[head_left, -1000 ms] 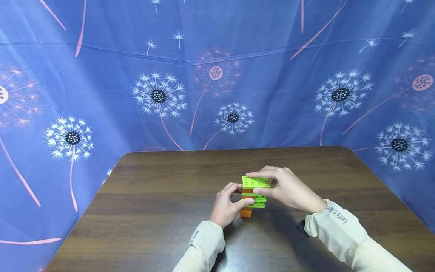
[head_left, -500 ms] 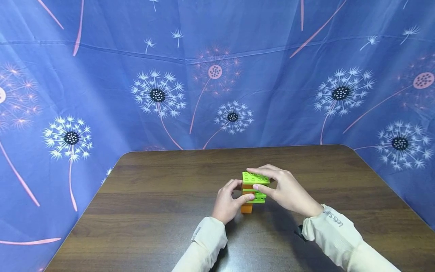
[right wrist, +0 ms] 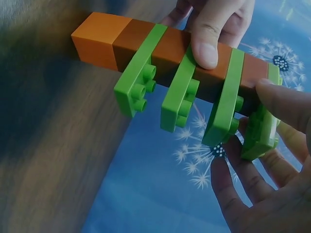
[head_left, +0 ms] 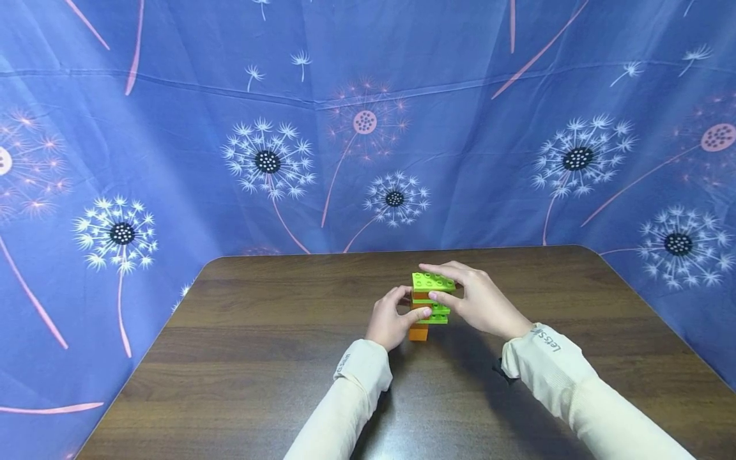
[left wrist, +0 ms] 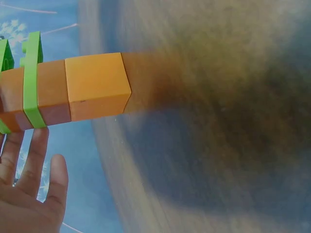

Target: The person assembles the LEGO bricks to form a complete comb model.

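Note:
A tower of toy building bricks (head_left: 418,334) stands upright, with an orange brick (right wrist: 99,43) at its foot. Above that, brown-orange bricks alternate with several green plates, which jut out toward the right like shelves. My left hand (head_left: 388,319) grips the tower at mid-height, its thumb (right wrist: 206,46) on the near face and fingers behind. My right hand (head_left: 480,300) holds the top green plate (head_left: 432,282), thumb on the near side and index finger along the far edge. In the right wrist view, its other fingers (right wrist: 248,179) reach behind the jutting green ends.
The brown wooden table (head_left: 259,358) has rounded far corners. Behind it hangs a blue cloth (head_left: 460,128) with a dandelion print. Light sleeves (head_left: 356,377) cover both forearms, and the tower's reflection shows on the tabletop in the left wrist view.
Both hands and the brick tower have shifted away from the body, toward the table's far edge. Each hand keeps the same hold.

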Demonstrator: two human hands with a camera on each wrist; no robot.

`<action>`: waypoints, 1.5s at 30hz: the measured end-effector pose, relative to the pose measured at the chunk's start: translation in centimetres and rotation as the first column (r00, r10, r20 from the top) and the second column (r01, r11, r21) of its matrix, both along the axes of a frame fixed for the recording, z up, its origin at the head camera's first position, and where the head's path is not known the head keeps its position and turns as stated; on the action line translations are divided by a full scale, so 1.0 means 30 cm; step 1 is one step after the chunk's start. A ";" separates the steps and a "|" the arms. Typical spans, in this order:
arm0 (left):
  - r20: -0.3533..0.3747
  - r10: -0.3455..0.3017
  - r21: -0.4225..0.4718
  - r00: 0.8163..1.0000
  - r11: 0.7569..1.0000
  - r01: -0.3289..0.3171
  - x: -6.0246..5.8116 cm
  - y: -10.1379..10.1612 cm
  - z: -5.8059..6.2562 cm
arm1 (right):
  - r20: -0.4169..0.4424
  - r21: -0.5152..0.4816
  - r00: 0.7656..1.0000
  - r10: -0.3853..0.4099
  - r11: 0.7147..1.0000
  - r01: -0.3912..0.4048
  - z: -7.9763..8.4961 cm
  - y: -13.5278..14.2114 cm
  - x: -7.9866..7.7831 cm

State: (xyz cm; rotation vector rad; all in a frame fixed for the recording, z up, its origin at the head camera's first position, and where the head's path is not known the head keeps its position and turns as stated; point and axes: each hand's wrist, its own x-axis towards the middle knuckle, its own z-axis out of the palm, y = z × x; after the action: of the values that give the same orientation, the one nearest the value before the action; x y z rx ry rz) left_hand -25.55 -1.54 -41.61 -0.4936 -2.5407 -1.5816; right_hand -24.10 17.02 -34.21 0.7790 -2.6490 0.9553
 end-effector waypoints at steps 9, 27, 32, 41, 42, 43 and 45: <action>0.074 0.017 -0.016 0.997 1.000 -0.016 -0.043 0.006 0.011 | 0.013 0.013 1.000 0.002 1.000 -0.002 0.000 -0.003 -0.040; 0.090 0.018 -0.038 0.996 0.999 -0.015 -0.051 0.005 0.024 | 0.001 0.035 1.000 -0.010 0.999 0.010 -0.005 -0.008 -0.058; 0.101 0.015 -0.080 0.995 0.997 -0.007 -0.048 0.009 0.033 | 0.001 0.037 1.000 -0.002 0.999 0.002 -0.003 -0.002 -0.060; 0.099 0.008 -0.145 0.995 0.989 0.006 -0.049 0.001 0.052 | -0.008 0.052 1.000 -0.002 0.999 0.003 -0.004 0.003 -0.057; 0.097 0.006 -0.152 0.995 0.988 0.009 -0.048 -0.001 0.054 | -0.008 0.057 1.000 -0.006 0.998 0.006 -0.003 0.003 -0.055; 0.097 0.003 -0.155 0.995 0.988 0.012 -0.046 -0.004 0.054 | -0.006 0.063 1.000 -0.010 0.998 0.011 -0.003 0.003 -0.053; 0.083 0.001 -0.165 0.997 0.986 0.013 -0.042 -0.010 0.055 | -0.010 0.074 1.000 -0.010 0.997 0.010 -0.004 0.005 -0.048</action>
State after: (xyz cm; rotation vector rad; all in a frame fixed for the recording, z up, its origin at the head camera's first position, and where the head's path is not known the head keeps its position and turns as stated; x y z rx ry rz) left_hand -26.82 -1.83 -39.97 -0.4615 -2.7504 -1.4281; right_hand -25.56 17.17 -34.33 0.7834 -2.6908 0.8537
